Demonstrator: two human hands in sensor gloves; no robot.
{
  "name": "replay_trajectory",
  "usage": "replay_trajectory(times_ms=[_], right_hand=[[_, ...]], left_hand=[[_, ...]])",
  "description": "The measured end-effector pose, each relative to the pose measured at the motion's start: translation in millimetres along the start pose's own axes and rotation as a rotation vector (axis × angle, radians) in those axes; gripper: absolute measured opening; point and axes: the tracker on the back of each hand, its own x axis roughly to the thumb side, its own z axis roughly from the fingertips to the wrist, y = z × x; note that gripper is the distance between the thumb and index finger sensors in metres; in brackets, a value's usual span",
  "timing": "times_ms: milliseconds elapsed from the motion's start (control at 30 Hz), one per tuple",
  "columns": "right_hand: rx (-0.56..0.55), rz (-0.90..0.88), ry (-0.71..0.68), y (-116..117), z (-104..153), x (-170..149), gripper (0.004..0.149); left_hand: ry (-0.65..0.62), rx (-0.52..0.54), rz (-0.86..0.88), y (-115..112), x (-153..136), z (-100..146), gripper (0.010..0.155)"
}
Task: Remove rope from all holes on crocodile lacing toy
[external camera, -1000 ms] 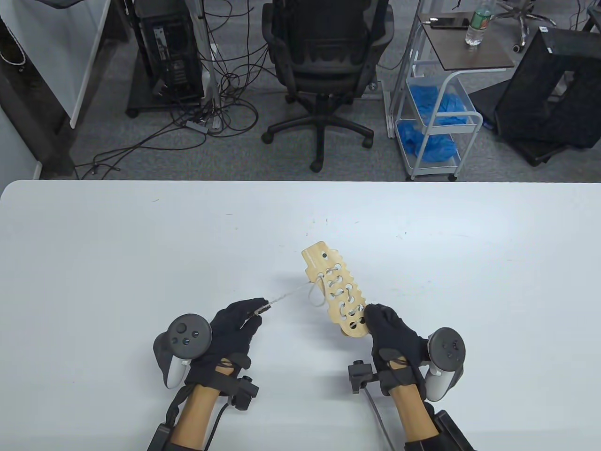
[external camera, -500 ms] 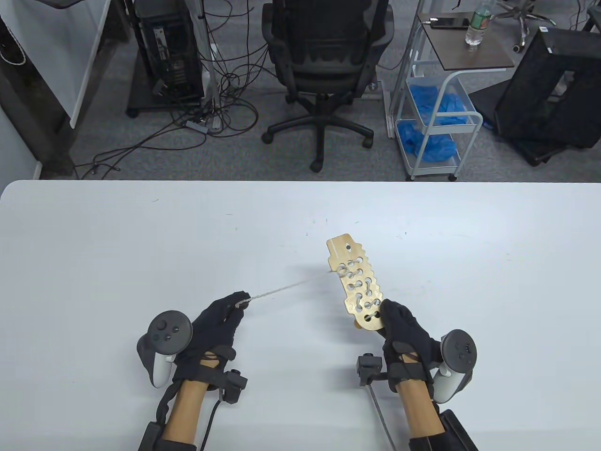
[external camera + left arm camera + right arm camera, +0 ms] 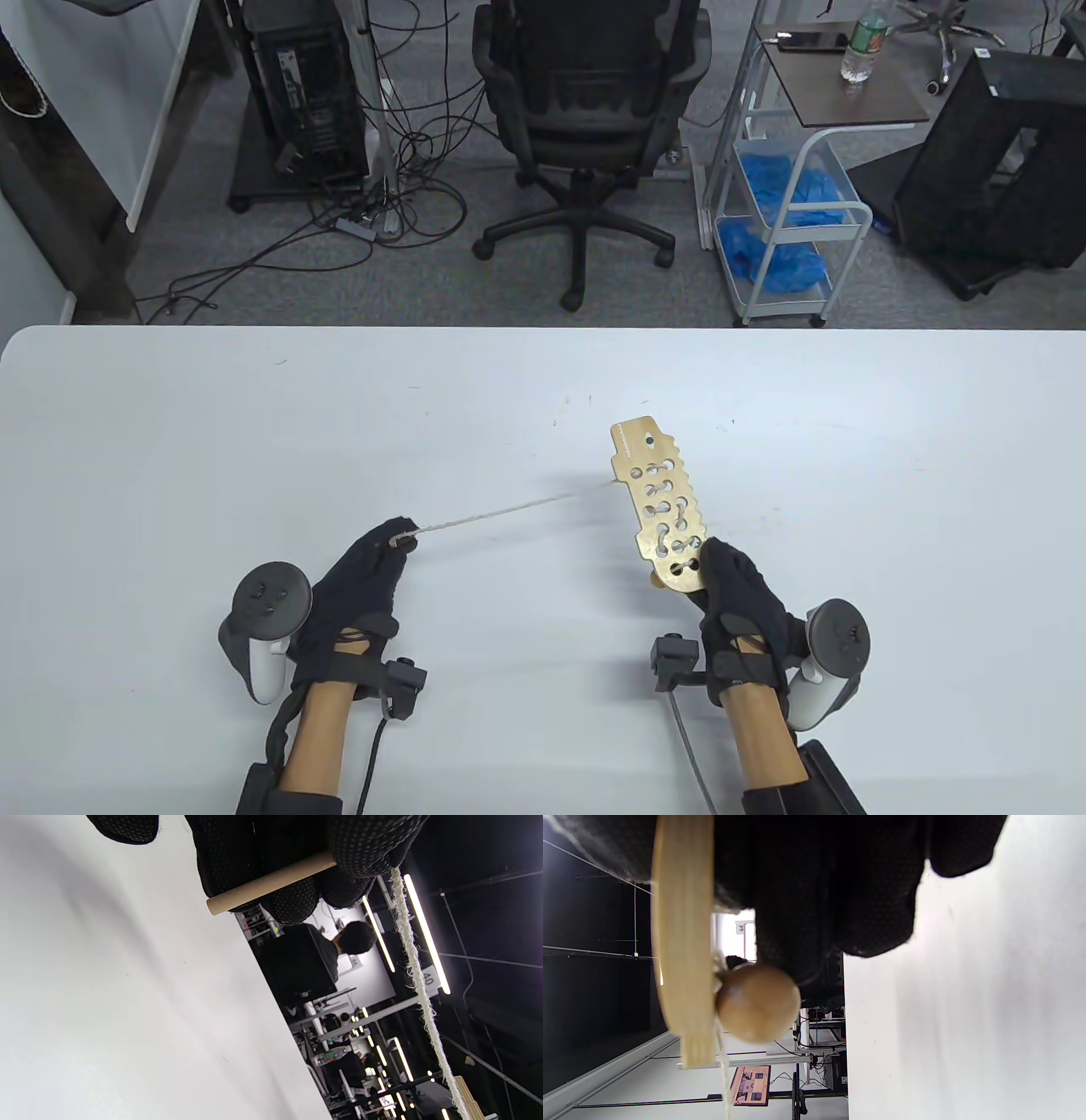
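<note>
Pale wooden crocodile lacing toy [image 3: 661,509] raised above the table, white rope [image 3: 509,511] taut from its left edge

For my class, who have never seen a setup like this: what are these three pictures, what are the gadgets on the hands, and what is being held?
These are a person's two hands in black sensor gloves. The controller-like gadgets are trackers strapped to the backs of the hands, not held. One camera looks down at the white table; two more sit on the wrists, so their pictures are tilted.

The right hand grips the near end of a wooden crocodile lacing toy, raised off the table. The left hand pinches a wooden stick at the end of the rope, which runs taut to the toy. The right wrist view shows a wooden ball against the toy.
</note>
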Motion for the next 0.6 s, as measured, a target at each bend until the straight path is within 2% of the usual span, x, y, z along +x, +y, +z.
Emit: replay_trajectory(times_ms=[400, 600], right_hand=[[-0.022, -0.021, 0.014, -3.6, -0.3, 0.7, 0.045], [-0.030, -0.025, 0.018, -4.6, 0.2, 1.4, 0.045]], left_hand=[[0.015, 0.037, 0.002, 3.6, -0.8, 1.2, 0.048], [0.024, 0.092, 0.025, 9.1, -2.6, 2.4, 0.051]])
